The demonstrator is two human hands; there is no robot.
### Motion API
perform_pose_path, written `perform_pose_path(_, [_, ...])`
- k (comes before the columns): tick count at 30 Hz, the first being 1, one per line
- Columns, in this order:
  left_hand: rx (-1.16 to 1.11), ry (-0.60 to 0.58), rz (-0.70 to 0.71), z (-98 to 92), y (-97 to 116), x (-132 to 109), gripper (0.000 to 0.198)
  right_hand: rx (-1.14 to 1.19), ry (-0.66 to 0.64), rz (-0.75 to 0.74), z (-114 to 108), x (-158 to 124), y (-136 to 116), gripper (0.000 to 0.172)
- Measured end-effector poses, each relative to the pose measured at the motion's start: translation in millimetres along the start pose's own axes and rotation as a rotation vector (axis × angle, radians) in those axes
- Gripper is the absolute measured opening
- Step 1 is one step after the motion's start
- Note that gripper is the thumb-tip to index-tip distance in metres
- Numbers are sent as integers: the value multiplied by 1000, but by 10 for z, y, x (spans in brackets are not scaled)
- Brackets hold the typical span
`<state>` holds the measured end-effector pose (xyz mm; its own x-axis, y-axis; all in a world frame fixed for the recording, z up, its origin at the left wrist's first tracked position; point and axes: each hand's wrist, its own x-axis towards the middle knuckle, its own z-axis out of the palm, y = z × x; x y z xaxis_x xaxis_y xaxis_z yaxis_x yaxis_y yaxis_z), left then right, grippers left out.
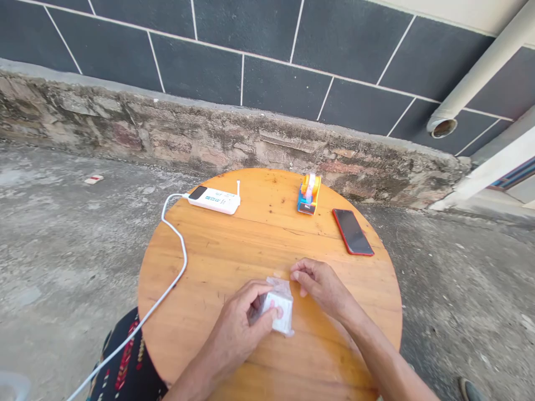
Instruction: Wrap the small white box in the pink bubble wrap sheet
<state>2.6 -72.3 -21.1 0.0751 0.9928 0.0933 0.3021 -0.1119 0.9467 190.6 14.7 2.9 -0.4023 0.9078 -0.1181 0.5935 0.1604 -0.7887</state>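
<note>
A small white box (279,312) in clear plastic wrapping rests on the round wooden table (234,245), close to its near side. My left hand (246,314) grips it from the left, thumb across its front and fingers at its back. Loose plastic sticks out at the box's far and near edges. Just beyond its upper right corner is my right hand (320,284), thumb and fingers pinched together. Whatever lies in that pinch, if anything, is too small to make out.
A tape dispenser (308,195) stands at the table's far side, with a red-cased phone (353,233) to its right. At far left lies a white power bank-like device (214,200); its white cable (184,262) runs over the left edge. A stone-based wall (200,139) rises behind.
</note>
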Motion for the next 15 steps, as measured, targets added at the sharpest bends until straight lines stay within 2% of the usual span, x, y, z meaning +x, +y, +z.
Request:
perform_pose_path(7, [-15,-3,13,11,-47,7,23,174,-50,101,105,70,1,20])
perform_pose_path(15, [-33,-10,40,21,-94,-11,22,162,-146,106,77,102,-2,34])
